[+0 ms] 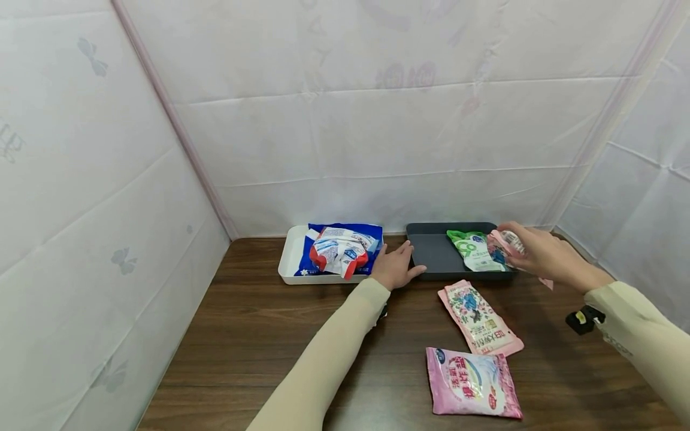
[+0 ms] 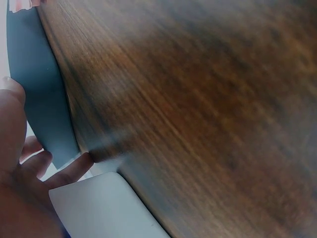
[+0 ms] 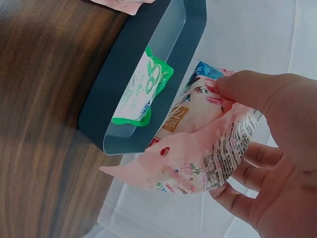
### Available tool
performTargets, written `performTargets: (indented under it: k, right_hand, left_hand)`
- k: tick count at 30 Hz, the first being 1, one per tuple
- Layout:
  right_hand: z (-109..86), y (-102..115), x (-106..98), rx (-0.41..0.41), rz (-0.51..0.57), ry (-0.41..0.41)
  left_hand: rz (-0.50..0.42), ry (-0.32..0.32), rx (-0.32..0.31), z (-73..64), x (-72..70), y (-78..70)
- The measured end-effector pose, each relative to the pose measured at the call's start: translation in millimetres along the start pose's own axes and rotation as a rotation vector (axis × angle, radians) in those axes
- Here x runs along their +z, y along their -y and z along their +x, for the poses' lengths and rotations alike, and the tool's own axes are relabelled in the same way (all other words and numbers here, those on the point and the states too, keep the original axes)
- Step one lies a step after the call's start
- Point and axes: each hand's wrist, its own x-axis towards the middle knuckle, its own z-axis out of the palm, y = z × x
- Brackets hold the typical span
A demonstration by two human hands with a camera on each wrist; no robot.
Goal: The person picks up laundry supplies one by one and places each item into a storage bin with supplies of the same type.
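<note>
At the right end of the grey tray (image 1: 433, 251), the right hand (image 1: 547, 254) grips a pink pouch (image 3: 185, 153); at its left end, the left hand (image 1: 396, 266) has fingers apart.

There are two trays (image 1: 433, 256) and at least six packets (image 1: 477, 383), at least three pink.

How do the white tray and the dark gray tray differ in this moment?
Contents: the white tray holds a blue packet and a white-and-red packet; the dark gray tray holds a green-and-white packet.
Coverage: packets hide most of the white tray's floor, while much of the dark gray tray's is bare.
Shared: both are shallow and sit on the wooden table.
</note>
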Motion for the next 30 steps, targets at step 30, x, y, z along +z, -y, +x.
performTargets:
  k: [30]
  right_hand:
    - [33.8,5,0,-0.001,0.019,0.049]
  left_hand:
    - [-0.007,0.005,0.000,-0.8,-2.2,2.5]
